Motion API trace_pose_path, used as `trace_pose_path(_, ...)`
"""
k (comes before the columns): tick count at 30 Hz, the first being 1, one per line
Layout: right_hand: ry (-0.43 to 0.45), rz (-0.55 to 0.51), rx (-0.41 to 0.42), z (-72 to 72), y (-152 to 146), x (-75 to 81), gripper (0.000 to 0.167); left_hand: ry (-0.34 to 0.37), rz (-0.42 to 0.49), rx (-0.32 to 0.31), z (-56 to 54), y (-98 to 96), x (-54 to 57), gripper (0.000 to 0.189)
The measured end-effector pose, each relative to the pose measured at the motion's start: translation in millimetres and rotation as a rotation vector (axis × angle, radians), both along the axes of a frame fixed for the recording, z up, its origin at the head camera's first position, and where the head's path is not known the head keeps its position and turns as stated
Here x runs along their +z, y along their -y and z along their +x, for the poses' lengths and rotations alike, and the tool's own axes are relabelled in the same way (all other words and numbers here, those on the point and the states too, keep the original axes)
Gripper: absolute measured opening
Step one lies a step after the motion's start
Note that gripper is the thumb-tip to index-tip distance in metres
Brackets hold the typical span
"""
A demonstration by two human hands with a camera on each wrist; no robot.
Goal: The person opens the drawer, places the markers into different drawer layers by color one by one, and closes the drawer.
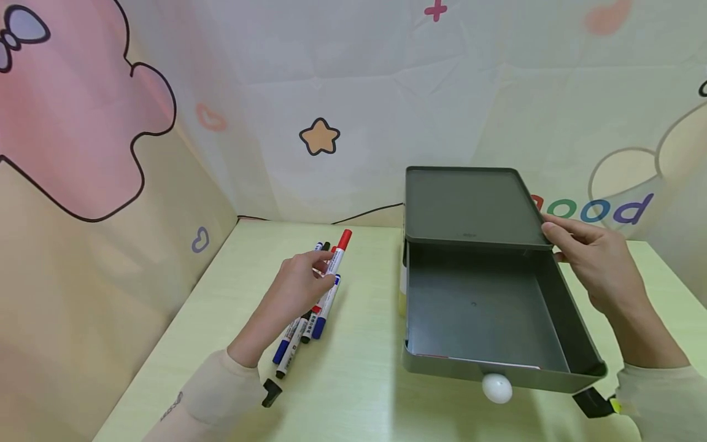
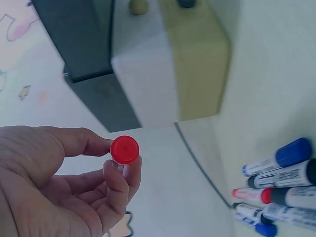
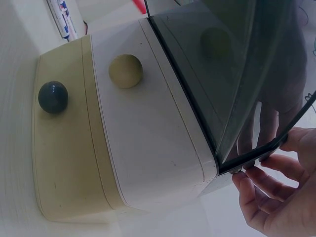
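Observation:
My left hand (image 1: 298, 285) pinches a white marker with a red cap (image 1: 343, 240) between thumb and fingers, above a pile of markers (image 1: 298, 337) on the table. In the left wrist view the marker shows end-on as a red disc (image 2: 124, 150). To the right, a small chest of drawers has its grey top drawer (image 1: 477, 313) pulled out, with nothing inside. My right hand (image 1: 599, 264) grips the right front edge of the chest's grey top (image 1: 475, 205), thumb above. From the right wrist, its fingers (image 3: 269, 182) show curled at the edge.
Below the grey drawer sit a white drawer (image 3: 153, 123) and a yellow drawer (image 3: 69, 148), each with a round knob. A white knob (image 1: 497, 388) juts from the open drawer's front. A printed cloth (image 1: 359, 110) hangs behind the table, where a dark cable (image 1: 367, 213) runs.

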State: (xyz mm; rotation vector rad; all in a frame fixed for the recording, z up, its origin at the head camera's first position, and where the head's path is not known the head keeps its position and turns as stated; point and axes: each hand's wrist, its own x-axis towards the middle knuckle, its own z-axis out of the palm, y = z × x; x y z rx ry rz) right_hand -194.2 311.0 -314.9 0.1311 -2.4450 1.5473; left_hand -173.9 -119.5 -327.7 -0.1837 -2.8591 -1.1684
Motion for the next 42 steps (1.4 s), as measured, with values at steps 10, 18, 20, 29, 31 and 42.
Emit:
trace_pose_path(10, 0.007, -0.005, 0.000, 0.6, -0.5, 0.1, 0.050, -0.029, 0.045, 0.013, 7.2, 4.3, 20.0, 0.044)
trace_pose_path(18, 0.001, -0.014, 0.001, 0.4, -0.6, 0.2, 0.049, -0.045, 0.120, 0.011, 13.3, 3.7, 29.6, 0.038)
trace_pose_path(20, 0.001, -0.020, 0.002, 0.5, -0.8, 0.4, 0.049, -0.049, 0.135, 0.006, 15.1, 3.5, 32.4, 0.038)
trace_pose_path(29, 0.005, -0.020, 0.000, 0.4, -0.3, 0.4, 0.049, -0.081, 0.170, 0.003, 26.0, -2.7, 49.9, 0.040)
trace_pose_path(31, 0.006, -0.019, -0.001, 0.4, -0.3, 0.1, 0.049, -0.095, 0.172, 0.000, 28.5, -5.1, 53.6, 0.041)
trace_pose_path(42, 0.009, -0.030, 0.002, 0.8, -0.7, 0.9, 0.050, -0.176, 0.269, -0.124, 44.4, -27.5, 67.2, 0.039)
